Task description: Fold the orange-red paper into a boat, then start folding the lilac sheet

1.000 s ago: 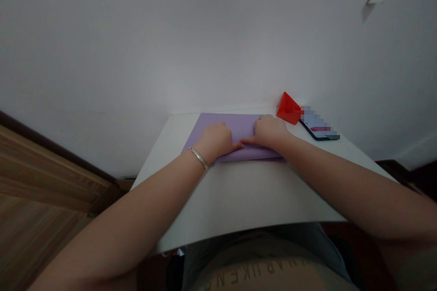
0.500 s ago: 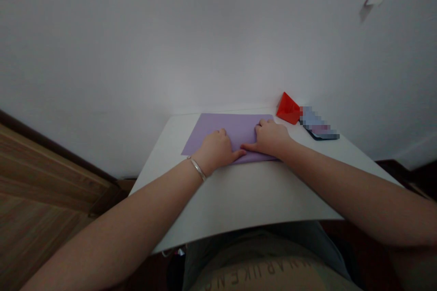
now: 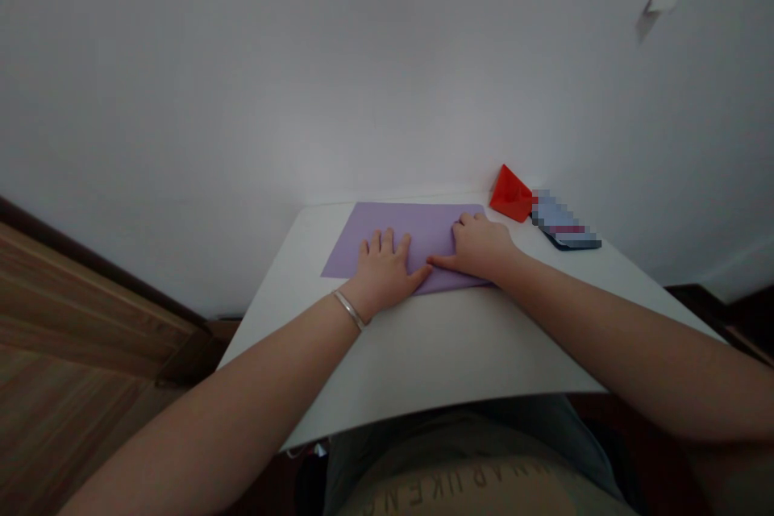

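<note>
A purple sheet of paper (image 3: 417, 218) lies on the white table (image 3: 423, 355), its near right part showing a line that looks like a fold. Flat on the sheet's near left part rests my left hand (image 3: 387, 270), fingers spread and thumb pointing right. My right hand (image 3: 480, 246) presses on the right part of the sheet, with its fingers bent and its thumb stretched out to the left. The two thumb tips meet or nearly meet over the paper. Part of the near edge is hidden under my hands.
A red folded paper shape (image 3: 509, 195) stands at the back right of the table. Beside it lies a phone-like flat object (image 3: 562, 226) with a blurred-out surface. The wall (image 3: 387, 81) rises right behind the table, and wooden furniture (image 3: 72, 355) is at the left.
My left hand has uncurled its fingers and spread them flat on the paper. My right hand and the sheet have stayed almost in place.
</note>
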The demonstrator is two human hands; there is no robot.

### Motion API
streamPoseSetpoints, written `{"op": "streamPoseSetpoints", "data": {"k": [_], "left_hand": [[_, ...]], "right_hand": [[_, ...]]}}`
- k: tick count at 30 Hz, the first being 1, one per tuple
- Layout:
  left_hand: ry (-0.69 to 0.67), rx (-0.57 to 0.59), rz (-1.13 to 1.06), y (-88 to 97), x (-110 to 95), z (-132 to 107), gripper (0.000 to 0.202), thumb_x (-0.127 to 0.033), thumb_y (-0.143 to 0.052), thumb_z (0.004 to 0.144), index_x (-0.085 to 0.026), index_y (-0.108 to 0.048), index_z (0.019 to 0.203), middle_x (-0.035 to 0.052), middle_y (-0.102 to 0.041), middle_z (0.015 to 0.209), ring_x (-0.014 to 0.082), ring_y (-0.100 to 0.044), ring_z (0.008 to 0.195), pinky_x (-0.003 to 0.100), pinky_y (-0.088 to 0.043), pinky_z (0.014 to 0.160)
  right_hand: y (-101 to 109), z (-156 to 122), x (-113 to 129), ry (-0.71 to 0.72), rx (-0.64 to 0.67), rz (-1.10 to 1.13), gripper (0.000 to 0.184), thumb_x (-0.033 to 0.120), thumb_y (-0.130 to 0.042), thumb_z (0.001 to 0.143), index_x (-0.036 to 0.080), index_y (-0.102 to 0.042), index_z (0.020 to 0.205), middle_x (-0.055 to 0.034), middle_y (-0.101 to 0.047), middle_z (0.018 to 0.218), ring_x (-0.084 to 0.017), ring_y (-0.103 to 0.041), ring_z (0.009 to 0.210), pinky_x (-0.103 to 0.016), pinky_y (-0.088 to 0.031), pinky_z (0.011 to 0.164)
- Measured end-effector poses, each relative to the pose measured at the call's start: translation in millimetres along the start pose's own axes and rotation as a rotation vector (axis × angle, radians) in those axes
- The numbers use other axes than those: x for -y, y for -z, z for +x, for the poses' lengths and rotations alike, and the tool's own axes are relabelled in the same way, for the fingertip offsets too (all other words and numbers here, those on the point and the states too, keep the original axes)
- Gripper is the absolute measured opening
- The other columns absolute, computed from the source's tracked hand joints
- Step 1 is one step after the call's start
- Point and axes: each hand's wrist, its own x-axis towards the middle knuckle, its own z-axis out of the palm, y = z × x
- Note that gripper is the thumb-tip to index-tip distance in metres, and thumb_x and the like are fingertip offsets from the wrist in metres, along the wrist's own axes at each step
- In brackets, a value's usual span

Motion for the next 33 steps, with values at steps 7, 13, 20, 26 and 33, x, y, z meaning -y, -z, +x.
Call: {"op": "streamPoseSetpoints", "data": {"k": [7, 13, 20, 26, 33], "left_hand": [[0.031, 0.007, -0.018, 1.3, -1, 0, 0.079, -0.070, -0.028, 0.088, -0.017, -0.034, 0.146, 0.0210, -0.028, 0.154, 0.0378, -0.023, 0.143, 0.059, -0.021, 0.110], [0.179, -0.064, -0.048, -0.5, 11, 5, 0.077, -0.061, -0.041, 0.087, -0.008, -0.036, 0.143, 0.0236, -0.039, 0.147, 0.0351, -0.034, 0.138, 0.047, -0.027, 0.111], [0.263, -0.189, -0.245, -9.3, 30, 20, 0.074, -0.044, -0.057, 0.082, -0.006, -0.037, 0.142, 0.0215, -0.052, 0.137, 0.0321, -0.047, 0.128, 0.045, -0.033, 0.109], [0.261, -0.418, -0.748, -14.4, 37, 28, 0.044, -0.030, -0.043, 0.090, -0.018, -0.048, 0.132, 0.0097, -0.061, 0.125, 0.0193, -0.062, 0.101, 0.034, -0.050, 0.089], [0.234, -0.558, -1.039, -13.5, 37, 30, 0.032, -0.034, -0.045, 0.088, -0.017, -0.064, 0.108, 0.0044, -0.066, 0.095, 0.0153, -0.058, 0.079, 0.025, -0.046, 0.068]], "right_hand": [[-1, 0, -2, -0.021, -0.019, 0.025, 0.078, 0.078, -0.043, 0.076, 0.012, -0.067, 0.111, -0.0200, -0.061, 0.118, -0.035, -0.053, 0.111, -0.045, -0.048, 0.084], [-12, 3, -19, -0.032, -0.108, 0.152, 0.036, 0.040, -0.047, 0.088, 0.018, -0.069, 0.108, -0.0126, -0.065, 0.116, -0.029, -0.057, 0.109, -0.040, -0.048, 0.085], [-30, 15, -41, -0.204, -0.352, 0.694, 0.033, 0.028, -0.051, 0.083, 0.020, -0.059, 0.114, -0.0081, -0.065, 0.106, -0.021, -0.062, 0.090, -0.033, -0.048, 0.082], [-34, 18, -48, -0.179, -0.400, 0.875, 0.038, 0.028, -0.044, 0.085, 0.018, -0.055, 0.119, -0.0064, -0.064, 0.100, -0.019, -0.059, 0.080, -0.031, -0.047, 0.077], [-35, 18, -49, -0.191, -0.451, 1.041, 0.026, 0.030, -0.047, 0.082, 0.019, -0.061, 0.102, -0.0004, -0.058, 0.077, -0.013, -0.046, 0.055, -0.026, -0.038, 0.054]]}}
